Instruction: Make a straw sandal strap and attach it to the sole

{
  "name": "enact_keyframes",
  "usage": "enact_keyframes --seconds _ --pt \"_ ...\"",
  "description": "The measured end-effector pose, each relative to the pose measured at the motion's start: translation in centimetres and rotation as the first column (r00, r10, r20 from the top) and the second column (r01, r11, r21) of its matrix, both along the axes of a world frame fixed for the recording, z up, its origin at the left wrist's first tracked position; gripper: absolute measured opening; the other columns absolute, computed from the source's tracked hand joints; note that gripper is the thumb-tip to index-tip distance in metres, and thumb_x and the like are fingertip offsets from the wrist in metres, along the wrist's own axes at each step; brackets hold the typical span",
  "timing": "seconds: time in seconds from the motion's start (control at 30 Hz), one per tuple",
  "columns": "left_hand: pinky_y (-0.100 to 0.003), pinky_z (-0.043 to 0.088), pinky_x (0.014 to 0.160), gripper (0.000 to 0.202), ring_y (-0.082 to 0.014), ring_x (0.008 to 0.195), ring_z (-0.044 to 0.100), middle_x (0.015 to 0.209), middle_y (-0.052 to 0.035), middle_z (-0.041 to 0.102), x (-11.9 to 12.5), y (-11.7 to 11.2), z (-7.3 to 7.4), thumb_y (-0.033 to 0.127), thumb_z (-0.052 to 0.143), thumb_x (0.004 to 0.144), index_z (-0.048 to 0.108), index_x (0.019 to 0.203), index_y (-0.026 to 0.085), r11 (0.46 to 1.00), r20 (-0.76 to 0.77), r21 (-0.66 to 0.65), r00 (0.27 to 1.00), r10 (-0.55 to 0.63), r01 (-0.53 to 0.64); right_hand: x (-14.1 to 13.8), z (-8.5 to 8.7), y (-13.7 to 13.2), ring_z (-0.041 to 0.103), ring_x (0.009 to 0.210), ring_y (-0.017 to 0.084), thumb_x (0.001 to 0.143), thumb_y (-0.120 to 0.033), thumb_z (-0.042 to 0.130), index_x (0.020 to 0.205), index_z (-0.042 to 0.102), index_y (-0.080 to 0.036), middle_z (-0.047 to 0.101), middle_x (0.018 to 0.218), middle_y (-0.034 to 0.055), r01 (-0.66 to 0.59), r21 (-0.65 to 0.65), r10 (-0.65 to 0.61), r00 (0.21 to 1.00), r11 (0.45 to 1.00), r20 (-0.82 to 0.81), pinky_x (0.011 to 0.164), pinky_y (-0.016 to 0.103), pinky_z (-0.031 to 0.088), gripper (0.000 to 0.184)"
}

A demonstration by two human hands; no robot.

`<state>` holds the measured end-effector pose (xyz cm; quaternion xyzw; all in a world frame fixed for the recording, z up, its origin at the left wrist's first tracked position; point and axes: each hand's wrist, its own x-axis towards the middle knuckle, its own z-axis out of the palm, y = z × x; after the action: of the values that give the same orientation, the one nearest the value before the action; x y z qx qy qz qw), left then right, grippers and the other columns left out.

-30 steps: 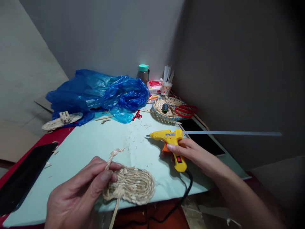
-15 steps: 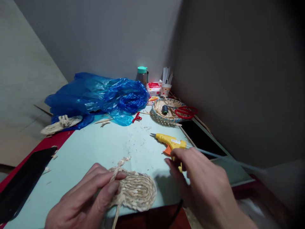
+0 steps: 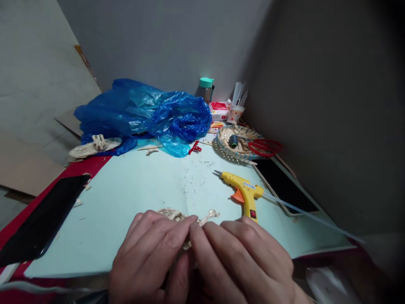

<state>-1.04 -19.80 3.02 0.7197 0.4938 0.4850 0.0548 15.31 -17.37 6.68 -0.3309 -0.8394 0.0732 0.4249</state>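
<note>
My left hand point(image 3: 148, 253) and my right hand point(image 3: 240, 257) meet at the near edge of the table, both with fingers closed on a coiled, braided straw sole point(image 3: 171, 214). Most of the sole is hidden behind the fingers. A loose straw braid end point(image 3: 210, 216) sticks out above my right fingers. Just beyond my right hand lies a yellow glue gun point(image 3: 243, 188) on its side, its orange trigger showing and nozzle pointing left. A clear glue stick point(image 3: 303, 211) runs out of its back to the right.
A blue plastic bag point(image 3: 142, 114) covers the back left, beside a small woven slipper point(image 3: 95, 148). A basket point(image 3: 221, 150) holds thread point(image 3: 233, 141) and red-handled scissors point(image 3: 265, 147). Behind stand a bottle point(image 3: 205, 89) and a cup of glue sticks point(image 3: 236, 114). Dark flat panels point(image 3: 44, 215) flank the mat point(image 3: 136, 185).
My right hand has let go of the glue gun, which stays on the table, and has come left to the straw sole beside my left hand. The view has shifted slightly.
</note>
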Motion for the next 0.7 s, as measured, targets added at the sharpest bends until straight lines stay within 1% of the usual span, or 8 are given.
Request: enact_keyframes --seconds 0.1,0.2,0.3,0.37,0.47,0.57,0.63,0.7 --pt "-0.042 0.048 0.077 0.025 -0.0251 0.086 0.063 0.090 -0.0014 0.075 -1.0 -0.1 0.1 0.023 0.056 0.085 0.068 0.106 0.030 0.997 0.018 -0.075 0.999 0.028 -0.027 0.3 -0.9 -0.2 0.071 0.072 0.021 0.089 -0.018 0.062 0.106 0.070 -0.027 0.077 0.089 0.0038 0.027 0.250 -0.073 0.982 0.968 0.176 0.058 0.031 0.054 0.020" --pt "-0.038 0.046 0.078 0.024 -0.0233 0.092 0.063 0.099 0.0022 0.072 -2.8 0.1 0.5 0.027 0.053 0.089 0.067 0.106 0.036 0.987 0.061 -0.125 0.992 0.110 -0.102 0.2 -2.3 -0.2 0.067 0.069 0.024 0.094 -0.023 0.054 0.111 0.067 -0.020 0.076 0.085 0.0090 0.109 0.301 -0.159 0.977 0.947 0.145 0.058 0.036 0.051 0.021" --pt "-0.033 0.042 0.081 0.020 -0.0192 0.093 0.060 0.096 0.0048 0.069 -4.8 1.0 0.3 0.024 0.054 0.092 0.066 0.102 0.036 0.967 -0.020 -0.180 0.983 0.182 -0.183 -0.2 -3.2 0.2 0.064 0.073 0.023 0.089 -0.012 0.055 0.111 0.062 -0.017 0.072 0.088 0.0108 0.106 0.129 -0.113 0.993 0.986 0.045 0.063 0.037 0.049 0.023" --pt "-0.034 0.041 0.086 0.021 -0.0206 0.097 0.059 0.103 0.0008 0.068 -5.8 1.7 -0.2 0.025 0.055 0.092 0.065 0.110 0.030 0.966 -0.131 -0.204 0.982 0.135 -0.160 -0.5 -3.5 0.5 0.062 0.073 0.020 0.083 -0.002 0.057 0.105 0.061 -0.017 0.070 0.086 0.0080 0.047 -0.014 -0.047 0.999 0.999 -0.027 0.066 0.034 0.050 0.027" --pt "-0.037 0.040 0.091 0.030 -0.0242 0.104 0.056 0.110 -0.0049 0.066 -6.4 2.5 -1.4 0.025 0.055 0.092 0.061 0.121 0.023 0.969 -0.215 -0.236 0.976 0.021 -0.072 -0.9 -3.5 0.9 0.060 0.072 0.015 0.084 -0.002 0.056 0.098 0.060 -0.018 0.068 0.082 0.0038 -0.026 -0.165 0.004 0.991 0.986 -0.131 0.066 0.029 0.050 0.022" --pt "-0.038 0.041 0.088 0.029 -0.0241 0.099 0.056 0.106 -0.0049 0.068 -6.3 3.0 -2.2 0.026 0.051 0.094 0.061 0.121 0.022 0.958 -0.233 -0.286 0.970 -0.068 -0.002 -1.1 -3.4 1.0 0.060 0.072 0.012 0.089 -0.009 0.058 0.094 0.061 -0.020 0.065 0.080 -0.0004 -0.042 -0.356 -0.030 0.980 0.933 -0.196 0.065 0.024 0.048 0.013" --pt "-0.039 0.042 0.084 0.028 -0.0240 0.093 0.056 0.101 -0.0045 0.069 -6.1 3.2 -2.4 0.026 0.048 0.094 0.064 0.117 0.023 0.945 -0.247 -0.326 0.962 -0.120 0.035 -1.2 -3.5 1.0 0.060 0.071 0.010 0.091 -0.015 0.059 0.091 0.062 -0.022 0.064 0.080 -0.0026 -0.052 -0.504 -0.074 0.971 0.862 -0.226 0.064 0.022 0.047 0.008" --pt "-0.040 0.041 0.080 0.028 -0.0251 0.090 0.054 0.094 -0.0051 0.066 -5.9 3.3 -2.5 0.028 0.046 0.094 0.067 0.112 0.023 0.934 -0.245 -0.356 0.961 -0.126 0.031 -1.3 -3.7 1.1 0.059 0.070 0.010 0.093 -0.021 0.059 0.089 0.062 -0.024 0.063 0.079 -0.0037 -0.073 -0.607 -0.108 0.961 0.791 -0.256 0.063 0.022 0.046 0.006"
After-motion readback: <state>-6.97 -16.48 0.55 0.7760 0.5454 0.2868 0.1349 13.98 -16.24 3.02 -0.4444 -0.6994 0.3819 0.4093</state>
